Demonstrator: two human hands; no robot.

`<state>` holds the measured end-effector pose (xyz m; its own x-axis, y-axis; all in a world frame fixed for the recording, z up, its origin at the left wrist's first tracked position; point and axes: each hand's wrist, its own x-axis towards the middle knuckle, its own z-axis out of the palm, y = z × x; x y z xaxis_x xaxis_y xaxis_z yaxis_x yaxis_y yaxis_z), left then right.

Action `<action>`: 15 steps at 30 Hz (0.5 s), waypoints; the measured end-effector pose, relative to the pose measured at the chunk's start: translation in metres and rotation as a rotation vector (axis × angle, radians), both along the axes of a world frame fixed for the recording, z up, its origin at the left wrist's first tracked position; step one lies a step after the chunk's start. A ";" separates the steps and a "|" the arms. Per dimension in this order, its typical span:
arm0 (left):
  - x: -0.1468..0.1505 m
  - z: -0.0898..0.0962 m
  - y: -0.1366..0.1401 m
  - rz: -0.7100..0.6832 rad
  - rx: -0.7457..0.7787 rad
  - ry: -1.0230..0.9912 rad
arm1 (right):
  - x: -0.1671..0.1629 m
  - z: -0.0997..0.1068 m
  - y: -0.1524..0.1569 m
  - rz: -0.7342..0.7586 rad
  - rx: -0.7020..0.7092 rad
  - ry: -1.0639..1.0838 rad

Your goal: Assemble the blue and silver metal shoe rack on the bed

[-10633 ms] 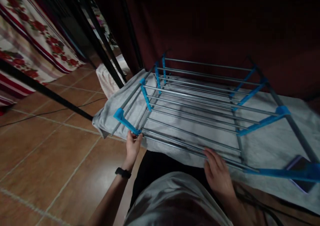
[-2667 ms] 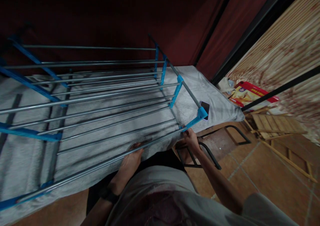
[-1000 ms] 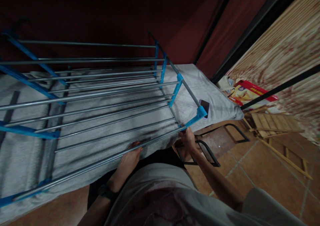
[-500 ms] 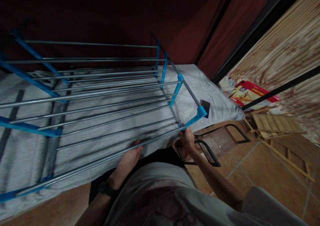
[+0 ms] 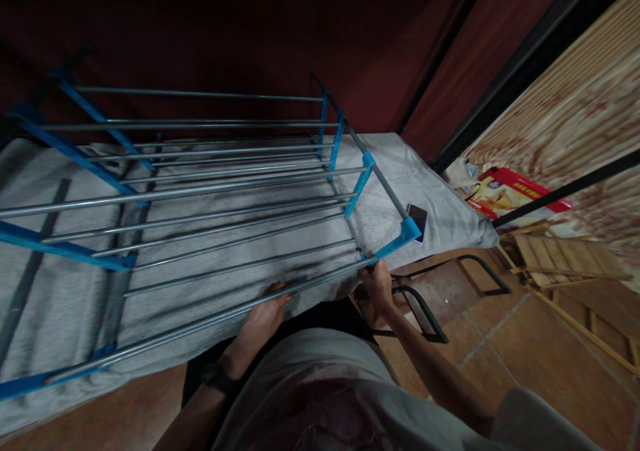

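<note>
A shoe rack of grey metal tubes joined by blue plastic brackets lies on a cloth-covered surface. My left hand is closed on its nearest long tube, with some fingertips showing beyond the tube. To the right, my right hand is closed around the rack's near corner, where that tube meets a blue bracket. Most of the right fingers are hidden beneath the corner.
Grey cloth covers the surface, with a phone beside the rack's right end. A black-framed chair, a folded wooden chair and a red-and-yellow box stand to the right. Dark red panels rise behind.
The view has shifted slightly, so the rack and surroundings appear a little further right and lower. Both hands keep nearly the same places on the rack.
</note>
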<state>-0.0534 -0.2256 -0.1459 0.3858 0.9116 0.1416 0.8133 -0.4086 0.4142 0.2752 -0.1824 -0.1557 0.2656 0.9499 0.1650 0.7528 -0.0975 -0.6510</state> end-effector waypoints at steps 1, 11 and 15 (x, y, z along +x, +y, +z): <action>0.000 0.000 -0.001 0.003 0.004 -0.003 | 0.000 0.000 0.000 0.003 0.003 0.008; -0.004 0.011 -0.029 0.058 0.122 0.033 | 0.005 -0.009 -0.001 0.036 0.045 0.108; -0.048 0.005 -0.088 0.224 0.213 0.005 | 0.012 -0.016 -0.003 0.062 0.023 0.128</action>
<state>-0.1015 -0.3133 -0.1407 0.1799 0.9240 0.3373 0.8946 -0.2963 0.3344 0.2873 -0.1852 -0.1718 0.2269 0.9614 0.1556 0.6677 -0.0373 -0.7435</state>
